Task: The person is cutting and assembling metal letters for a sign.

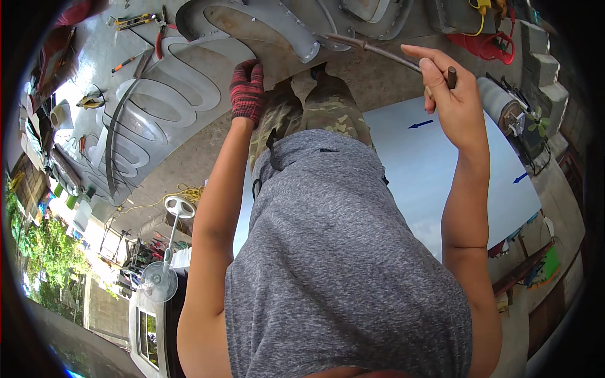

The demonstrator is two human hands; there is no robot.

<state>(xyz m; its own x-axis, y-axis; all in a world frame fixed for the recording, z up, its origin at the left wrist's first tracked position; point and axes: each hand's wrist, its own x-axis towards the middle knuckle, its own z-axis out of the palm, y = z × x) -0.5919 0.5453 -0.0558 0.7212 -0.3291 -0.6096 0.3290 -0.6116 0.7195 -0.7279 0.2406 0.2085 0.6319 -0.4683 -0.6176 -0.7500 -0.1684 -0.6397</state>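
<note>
My right hand [455, 101] is bare and holds a long, thin, brownish metal rod [384, 53]. A thicker joint shows partway along the rod, and its far end reaches toward a metal letter. My left hand [247, 93] wears a red and black knit glove. It lies at the near edge of the flat sheet-metal lettering [211, 69], its fingers apart and holding nothing visible. Beyond both hands, a raised grey metal letter [302, 45] with upright side strips stands on the work table.
Pliers [133, 20], red-handled cutters [159, 44] and a screwdriver [128, 63] lie at the far left. A red tool [495, 47] sits at the far right. Behind me are a large pale blue sheet [413, 170], a standing fan [159, 281] and yellow cord [188, 193].
</note>
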